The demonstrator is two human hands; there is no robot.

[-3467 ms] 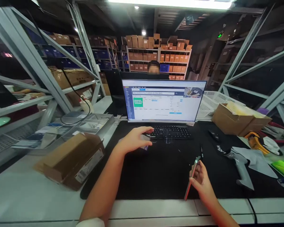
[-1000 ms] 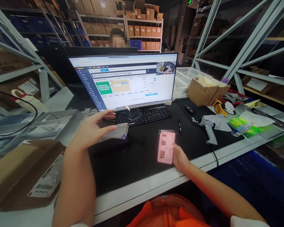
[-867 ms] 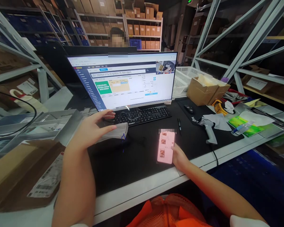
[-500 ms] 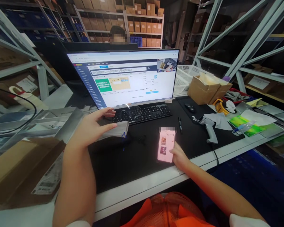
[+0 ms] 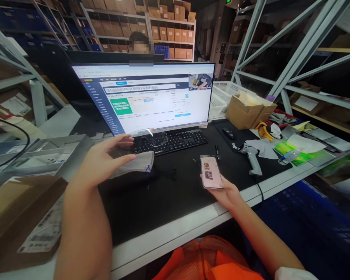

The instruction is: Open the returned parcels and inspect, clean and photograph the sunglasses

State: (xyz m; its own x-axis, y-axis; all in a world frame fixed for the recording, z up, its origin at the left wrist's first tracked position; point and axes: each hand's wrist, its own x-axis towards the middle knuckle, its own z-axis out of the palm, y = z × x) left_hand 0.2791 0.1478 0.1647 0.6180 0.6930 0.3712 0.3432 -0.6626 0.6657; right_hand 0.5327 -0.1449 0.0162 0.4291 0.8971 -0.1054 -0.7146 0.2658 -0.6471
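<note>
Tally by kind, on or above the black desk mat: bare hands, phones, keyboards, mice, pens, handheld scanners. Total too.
Left hand and right hand: 2
Phone: 1
Keyboard: 1
Mouse: 1
Pen: 1
Handheld scanner: 1
Total: 7

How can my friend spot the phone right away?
Find the big lit monitor, then look below the keyboard to the black mat. Toward the mat's near edge, the right hand holds the phone. It has a small, pale glowing screen, unlike the thin dark pen just beyond it.
</note>
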